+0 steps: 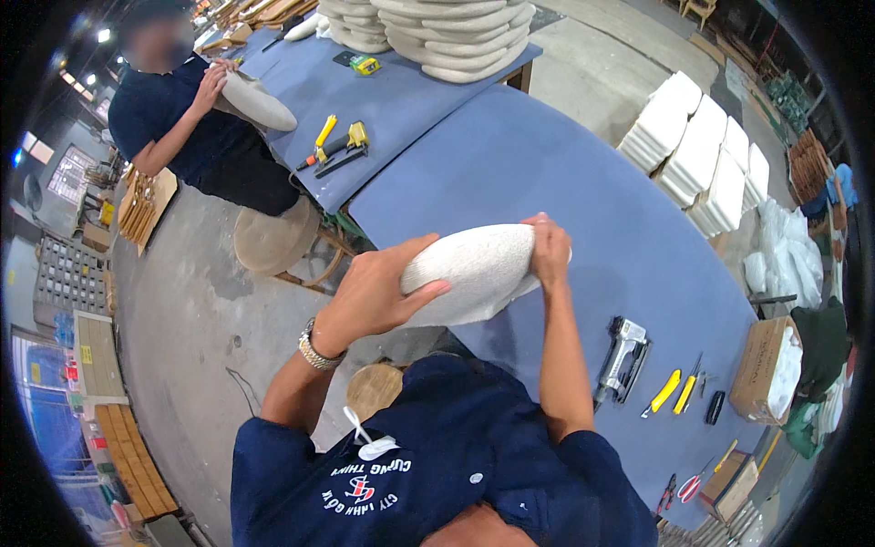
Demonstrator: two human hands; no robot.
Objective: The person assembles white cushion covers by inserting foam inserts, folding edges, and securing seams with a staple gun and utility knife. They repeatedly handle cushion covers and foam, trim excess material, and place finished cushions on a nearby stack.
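A cushioned seat pad covered in off-white textured fabric [474,264] is held up between both my hands, above the near edge of the blue-topped table [602,210]. My left hand [374,283] is closed around its left end, thumb on the side toward me. At the other end my right hand [550,251] grips the rim, its fingers partly hidden behind the pad. The pad is tilted, so its underside is out of sight. Nearest to my right arm lies a silver staple gun [624,356] on the table.
Yellow-handled tools [674,392] and scissors [690,488] lie to the right, near a cardboard box [764,369]. Stacked pads [456,36] stand at the back. Far left, a co-worker [182,118] holds a similar pad [258,100] beside another staple gun [351,141]. Round stools [273,242] stand left.
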